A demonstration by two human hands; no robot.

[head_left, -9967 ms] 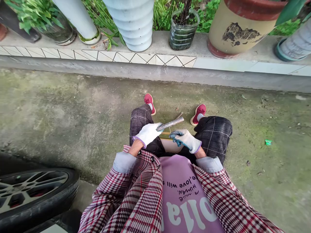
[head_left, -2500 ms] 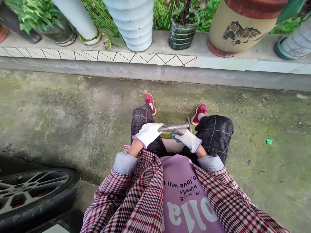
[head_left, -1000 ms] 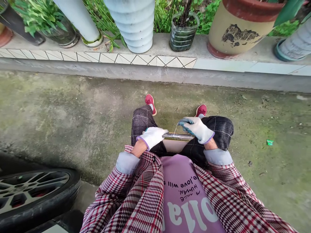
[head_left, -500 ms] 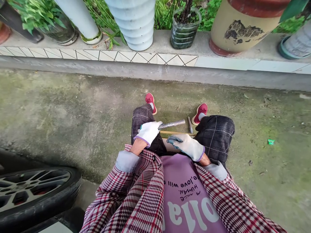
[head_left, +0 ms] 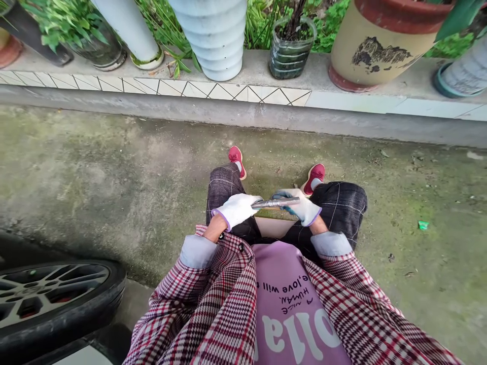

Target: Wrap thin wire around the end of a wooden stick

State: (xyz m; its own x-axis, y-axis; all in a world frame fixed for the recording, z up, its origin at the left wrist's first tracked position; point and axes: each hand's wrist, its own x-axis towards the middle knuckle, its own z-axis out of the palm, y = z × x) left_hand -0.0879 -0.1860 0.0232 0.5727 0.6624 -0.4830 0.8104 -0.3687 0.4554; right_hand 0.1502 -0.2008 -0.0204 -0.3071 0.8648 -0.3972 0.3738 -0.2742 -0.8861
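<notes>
My left hand [head_left: 238, 209], in a white glove with a purple cuff, is closed around one end of a silvery metal tube [head_left: 279, 203]. Shiny wire or a coil wraps the tube's middle. The tube points right and crosses in front of my right hand [head_left: 304, 207]. That hand wears a white glove with blue-grey fingers, which are curled in behind the tube. What they grip is hidden. Just under the tube shows part of a thin yellowish strip; its ends cannot be made out. Both hands are above my lap, between my knees.
A low tiled ledge [head_left: 258, 95] runs across the front. On it stand a ribbed white pot [head_left: 213, 40], a cut plastic bottle planter [head_left: 289, 53] and a beige pot [head_left: 380, 45]. A wheel [head_left: 57, 289] is at lower left. Green litter [head_left: 423, 225] lies on the concrete.
My right hand has moved up and forward, behind the tube's right part. The tube has shifted slightly right and down. A second metal piece near the right shoe no longer shows.
</notes>
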